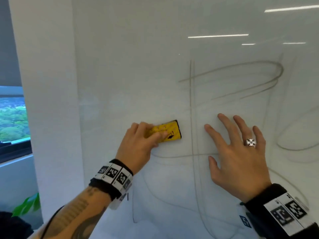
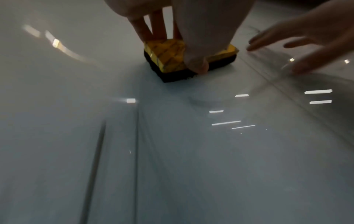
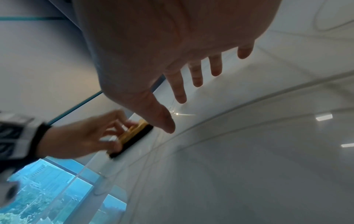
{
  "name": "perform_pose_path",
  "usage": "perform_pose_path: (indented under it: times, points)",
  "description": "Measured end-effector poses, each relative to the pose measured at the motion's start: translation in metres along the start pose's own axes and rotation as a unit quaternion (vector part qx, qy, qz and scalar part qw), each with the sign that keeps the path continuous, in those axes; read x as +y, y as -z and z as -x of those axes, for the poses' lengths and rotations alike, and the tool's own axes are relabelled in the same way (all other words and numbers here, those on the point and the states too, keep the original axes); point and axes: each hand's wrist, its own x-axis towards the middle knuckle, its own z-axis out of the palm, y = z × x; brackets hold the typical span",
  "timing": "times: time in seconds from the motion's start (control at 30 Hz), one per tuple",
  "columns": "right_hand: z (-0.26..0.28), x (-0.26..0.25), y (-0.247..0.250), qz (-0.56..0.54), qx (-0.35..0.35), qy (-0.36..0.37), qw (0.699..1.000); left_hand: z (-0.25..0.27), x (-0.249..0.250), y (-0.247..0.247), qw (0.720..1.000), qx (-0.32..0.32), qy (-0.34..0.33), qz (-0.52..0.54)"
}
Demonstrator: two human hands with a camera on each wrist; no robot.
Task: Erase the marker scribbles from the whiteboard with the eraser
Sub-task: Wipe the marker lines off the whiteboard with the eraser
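Head view, hands: two; left hand (image 1: pixel 138 144) curled round one yellow eraser (image 1: pixel 170 132), pressing its black felt against the whiteboard (image 1: pixel 129 66); right hand (image 1: pixel 240 150) spread, fingers straight, holding nothing, just right of the eraser.
Head view, extras: one cross-shaped ring (image 1: pixel 251 142) on the right hand; two marker-tagged wristbands, one per wrist.
Head view, scribbles (image 1: pixel 241 75): grey loops and one long vertical stroke, mostly right of and below the eraser.
Head view, room: one window (image 1: pixel 13 118) at left showing green trees; ceiling lights mirrored in the glossy board.
Left wrist view: thumb (image 2: pixel 197 63) and fingers pinching the eraser (image 2: pixel 166 56); right hand (image 2: pixel 306 44) beside it, possibly grazing the board.
Right wrist view: open palm (image 3: pixel 172 45) with fingers splayed; left hand (image 3: pixel 80 136) on the eraser (image 3: pixel 134 136), blurred.
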Motion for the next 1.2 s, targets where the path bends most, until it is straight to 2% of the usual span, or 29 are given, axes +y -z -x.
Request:
perform_pose_path:
  times: [0.07, 0.17, 0.23, 0.27, 0.33, 0.4, 0.47, 0.5, 0.53, 0.6, 0.73, 0.83, 0.9, 1.0, 1.07, 1.13, 1.2]
  points:
    - [0.002, 0.008, 0.004, 0.000, -0.006, -0.001, 1.000, -0.057, -0.004, 0.019, 0.999, 0.018, 0.032, -0.011]
    - [0.006, 0.014, 0.004, -0.011, -0.011, 0.007, 1.000, -0.159, 0.003, 0.046, 0.995, 0.083, 0.046, -0.008]
    - [0.007, 0.019, 0.004, -0.021, -0.014, 0.017, 1.000, -0.200, 0.017, 0.052, 0.993, 0.105, 0.035, -0.028]
    - [0.007, 0.024, 0.005, -0.025, -0.014, 0.020, 0.999, -0.205, 0.025, 0.049, 0.993, 0.110, 0.026, -0.036]
    - [0.010, 0.031, 0.006, -0.028, -0.018, 0.024, 0.999, -0.175, 0.040, 0.033, 0.995, 0.097, -0.005, -0.029]
    - [0.014, 0.038, 0.007, -0.030, -0.013, 0.023, 0.999, -0.108, 0.055, 0.005, 0.998, 0.050, -0.043, -0.010]
    - [0.019, 0.045, 0.006, -0.026, -0.014, 0.034, 0.999, -0.045, 0.072, -0.012, 0.999, 0.013, -0.037, 0.014]
    - [0.021, 0.048, 0.006, -0.029, -0.014, 0.036, 0.999, -0.033, 0.075, -0.014, 0.999, 0.009, -0.027, 0.024]
    - [0.021, 0.050, 0.007, -0.032, -0.013, 0.034, 0.999, -0.037, 0.072, -0.012, 0.999, 0.013, -0.026, 0.027]
    - [0.021, 0.050, 0.008, -0.031, -0.020, 0.036, 0.999, -0.077, 0.064, 0.003, 0.999, 0.032, -0.016, 0.018]
    - [0.021, 0.046, 0.006, -0.049, -0.013, 0.035, 0.998, -0.213, 0.064, 0.045, 0.994, 0.103, 0.018, -0.014]
    - [0.021, 0.049, 0.007, -0.066, -0.016, 0.048, 0.997, -0.260, 0.092, 0.048, 0.992, 0.114, -0.018, -0.053]
    - [0.022, 0.054, 0.010, -0.068, -0.023, 0.056, 0.996, -0.238, 0.109, 0.032, 0.992, 0.111, -0.048, -0.033]
    - [0.031, 0.064, 0.015, -0.086, -0.025, 0.071, 0.994, -0.139, 0.128, -0.005, 0.995, 0.044, -0.088, -0.002]
    - [0.043, 0.073, 0.020, -0.096, -0.014, 0.093, 0.991, -0.089, 0.137, -0.016, 0.996, 0.011, -0.088, 0.002]
    - [0.053, 0.083, 0.028, -0.120, 0.032, 0.101, 0.987, -0.093, 0.134, -0.015, 0.996, 0.014, -0.092, 0.008]
    - [0.056, 0.094, 0.038, -0.144, 0.098, 0.102, 0.979, -0.133, 0.134, -0.001, 0.996, 0.029, -0.084, 0.001]
